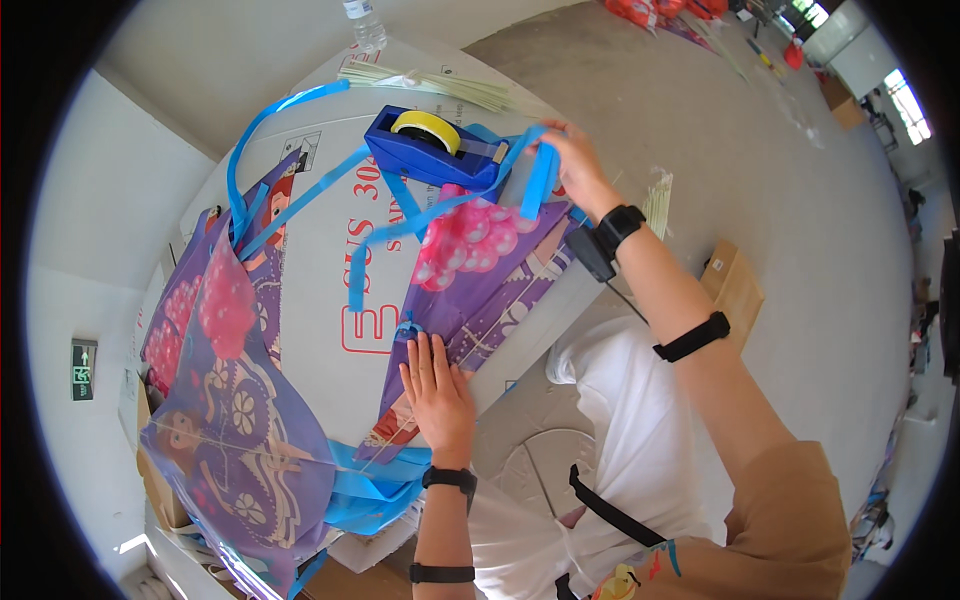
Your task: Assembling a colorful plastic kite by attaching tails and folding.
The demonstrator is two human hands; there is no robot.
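Note:
A folded purple kite sheet (470, 275) with pink bubble print lies across the board. My left hand (436, 392) rests flat on its near end, fingers stretched out, close to a small blue knot (407, 328). My right hand (572, 165) is closed with its fingers on a blue ribbon (540, 183) at the sheet's far end. Beside those fingers stands a blue tape dispenser (405, 160) with a roll of tape on a yellow core (428, 128). The blue ribbon loops in front of the dispenser and trails left over the board.
Another purple printed kite (240, 430) with blue ribbons hangs over the board's left side. A bundle of thin pale sticks (440, 84) and a clear water bottle (366, 28) are at the far edge. On the floor to the right sits a cardboard box (735, 285).

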